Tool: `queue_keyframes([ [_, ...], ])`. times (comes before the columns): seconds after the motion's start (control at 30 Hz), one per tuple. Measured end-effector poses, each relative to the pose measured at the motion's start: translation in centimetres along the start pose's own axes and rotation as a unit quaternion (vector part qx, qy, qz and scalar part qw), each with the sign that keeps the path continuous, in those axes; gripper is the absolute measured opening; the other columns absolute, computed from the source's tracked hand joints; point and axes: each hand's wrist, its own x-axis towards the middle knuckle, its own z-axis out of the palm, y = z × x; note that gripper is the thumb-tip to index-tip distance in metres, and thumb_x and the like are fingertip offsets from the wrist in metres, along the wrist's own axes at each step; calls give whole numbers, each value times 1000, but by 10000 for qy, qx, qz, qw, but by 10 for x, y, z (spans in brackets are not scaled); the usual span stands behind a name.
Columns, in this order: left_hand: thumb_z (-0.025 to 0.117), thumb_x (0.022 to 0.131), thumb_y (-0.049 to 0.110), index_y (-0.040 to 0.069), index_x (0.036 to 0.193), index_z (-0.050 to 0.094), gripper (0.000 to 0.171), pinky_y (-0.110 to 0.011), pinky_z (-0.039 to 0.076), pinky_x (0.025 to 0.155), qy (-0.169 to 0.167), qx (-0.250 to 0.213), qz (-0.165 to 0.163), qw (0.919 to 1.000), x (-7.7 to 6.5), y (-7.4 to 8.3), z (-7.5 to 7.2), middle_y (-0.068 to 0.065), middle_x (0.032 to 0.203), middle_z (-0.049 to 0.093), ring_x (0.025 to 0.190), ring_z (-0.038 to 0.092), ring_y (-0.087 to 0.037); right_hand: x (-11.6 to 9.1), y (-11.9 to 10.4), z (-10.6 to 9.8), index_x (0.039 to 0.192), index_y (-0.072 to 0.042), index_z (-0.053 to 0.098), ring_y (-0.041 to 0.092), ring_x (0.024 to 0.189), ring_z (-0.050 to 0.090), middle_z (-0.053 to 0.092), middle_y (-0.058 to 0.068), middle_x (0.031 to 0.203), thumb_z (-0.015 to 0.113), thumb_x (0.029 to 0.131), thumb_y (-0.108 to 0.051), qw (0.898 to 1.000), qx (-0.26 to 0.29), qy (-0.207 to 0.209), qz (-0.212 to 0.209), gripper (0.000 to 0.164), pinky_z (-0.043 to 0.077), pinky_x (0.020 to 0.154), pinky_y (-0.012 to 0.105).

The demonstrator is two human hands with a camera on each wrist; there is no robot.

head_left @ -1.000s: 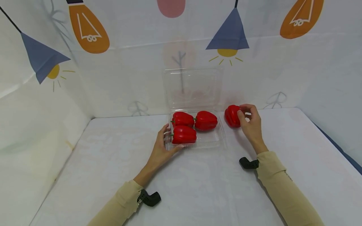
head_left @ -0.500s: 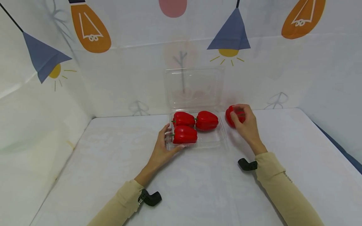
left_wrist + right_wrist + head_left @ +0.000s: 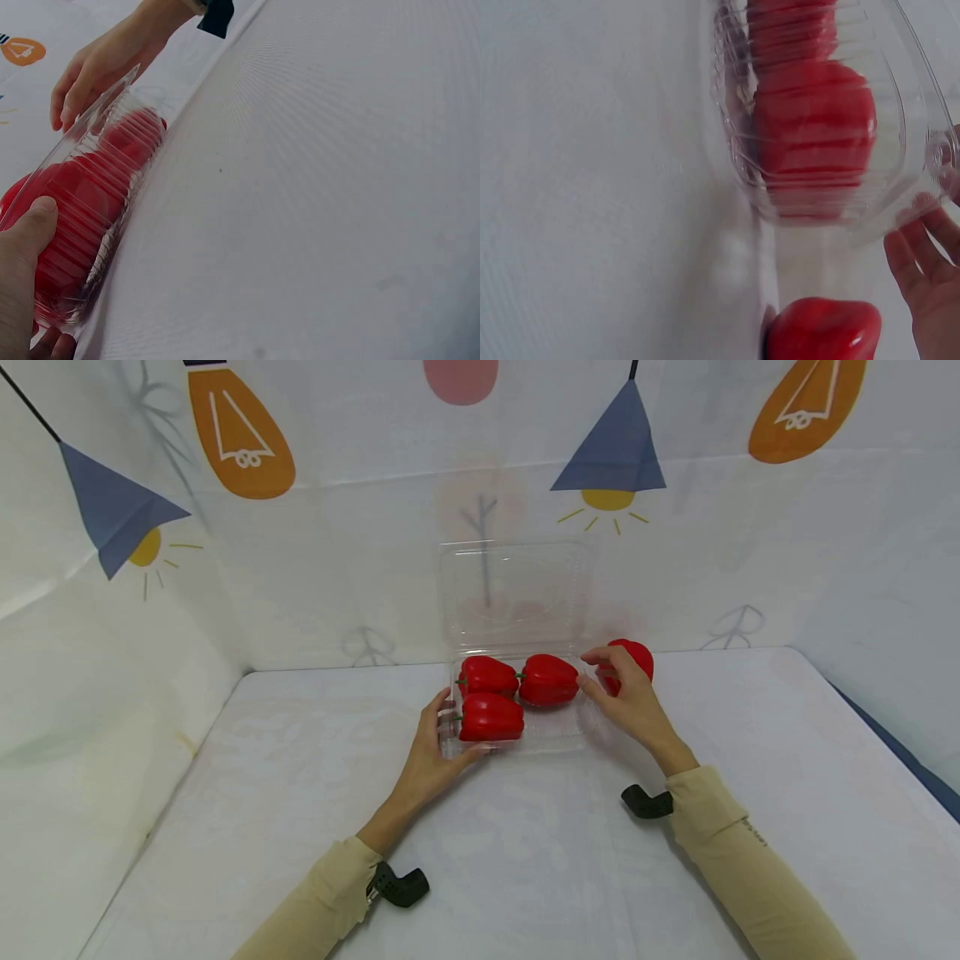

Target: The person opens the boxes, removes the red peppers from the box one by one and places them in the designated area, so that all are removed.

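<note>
Your left hand (image 3: 429, 758) grips a clear, ridged plastic box (image 3: 555, 733) of shiny red peppers (image 3: 491, 718); your right hand (image 3: 632, 700) is loose.

Blue lamps (image 3: 611, 447) and orange bulbs (image 3: 262, 472) decorate the pale backdrop (image 3: 352, 560) behind the table (image 3: 517, 852).

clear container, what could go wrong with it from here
The open lid of the clear container might swing down onto the right hand, which is by the container's right end. The loose red pepper sits outside, close to that hand, and could be knocked and roll. If the left hand, holding the near left corner, tilts the container, the three peppers inside may shift.
</note>
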Motion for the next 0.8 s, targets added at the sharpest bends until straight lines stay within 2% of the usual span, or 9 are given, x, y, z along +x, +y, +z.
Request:
queue_keyframes([
  [0.07,81,74,27,15,149,19,98,-42,48,98,16,-30,37,10000,0,-1,0,-10,138,41,123,49,-24,0,1,3,124,-9,50,27,114,52,54,8,123,67,87,-13,9999,7,-78,-141,41,46,96,53],
  [0.2,82,73,22,12,149,20,99,-47,48,97,65,-55,15,10000,0,0,1,-15,138,42,122,49,-29,1,1,7,124,-9,50,25,112,52,54,7,122,70,84,-10,9986,-153,-198,-462,44,48,94,51],
  [0.33,81,74,14,2,148,20,96,-52,47,97,39,-121,85,9999,-1,14,-2,-23,137,41,121,49,-37,3,0,10,128,-8,50,27,115,51,53,9,126,71,82,-9,9955,-464,-361,-742,51,48,94,50],
  [0.5,79,75,11,-4,145,21,92,-51,47,96,-12,-116,247,9996,-3,36,-8,-27,135,41,121,48,-40,5,-6,13,136,-12,46,27,127,45,48,9,138,71,84,-16,9931,-701,-733,-592,58,45,100,51],
  [0.67,79,75,12,-3,146,21,92,-51,47,96,6,-109,261,9996,-3,36,-8,-27,135,40,122,47,-39,7,-10,20,139,-13,43,29,131,42,43,11,143,69,86,-21,9890,-984,-968,-529,59,43,102,51],
  [0.8,79,75,12,-3,146,21,93,-51,46,97,10,-119,224,9997,-5,36,-9,-27,136,40,122,48,-40,9,-10,25,141,-13,42,34,132,39,39,15,146,68,86,-22,9844,-1292,-1048,-579,61,35,105,59],
])
